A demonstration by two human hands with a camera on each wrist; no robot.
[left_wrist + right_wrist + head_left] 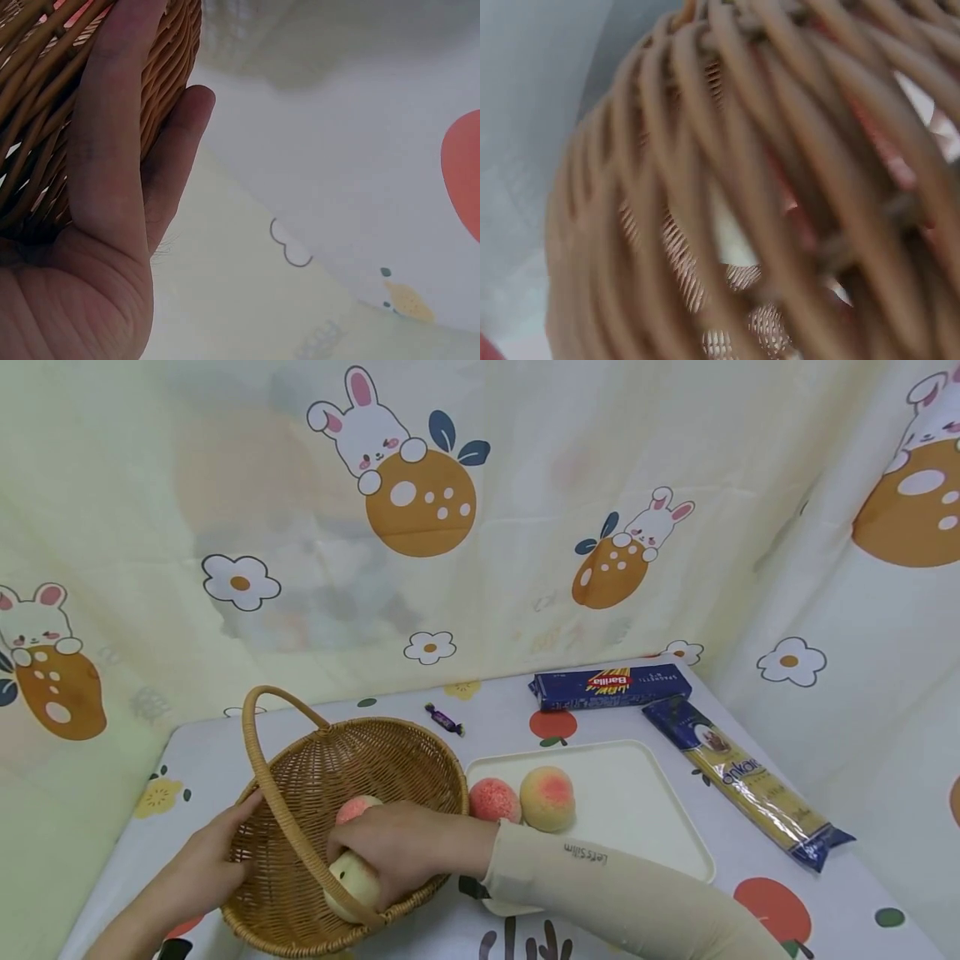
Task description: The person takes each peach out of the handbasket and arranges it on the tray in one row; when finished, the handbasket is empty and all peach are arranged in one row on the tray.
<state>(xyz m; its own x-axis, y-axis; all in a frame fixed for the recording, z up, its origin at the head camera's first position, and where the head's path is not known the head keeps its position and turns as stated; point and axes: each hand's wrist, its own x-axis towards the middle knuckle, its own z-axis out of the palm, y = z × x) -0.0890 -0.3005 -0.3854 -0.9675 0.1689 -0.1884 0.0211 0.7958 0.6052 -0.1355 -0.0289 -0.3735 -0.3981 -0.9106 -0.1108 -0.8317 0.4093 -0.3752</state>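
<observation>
My left hand (198, 868) holds the brown wicker basket (300, 777) by its left side; in the left wrist view the fingers (109, 150) lie along the weave. Inside the basket, my right hand (397, 847) has its fingers curled at a pale yellow peach (348, 889), which sits low by the near wall under the arched handle (270, 785). Another peach (357, 807), pinkish, shows partly behind that hand. Right fingertips are hidden. The right wrist view is filled by blurred basket weave (727, 150).
Right of the basket, a white tray (622, 793) carries a pink peach (495, 799) and a yellow-red peach (548, 798). Behind it lies a blue spaghetti box (611, 687), with a yellow-blue pasta packet (742, 777) at right. A purple wrapped candy (444, 719) lies behind the basket.
</observation>
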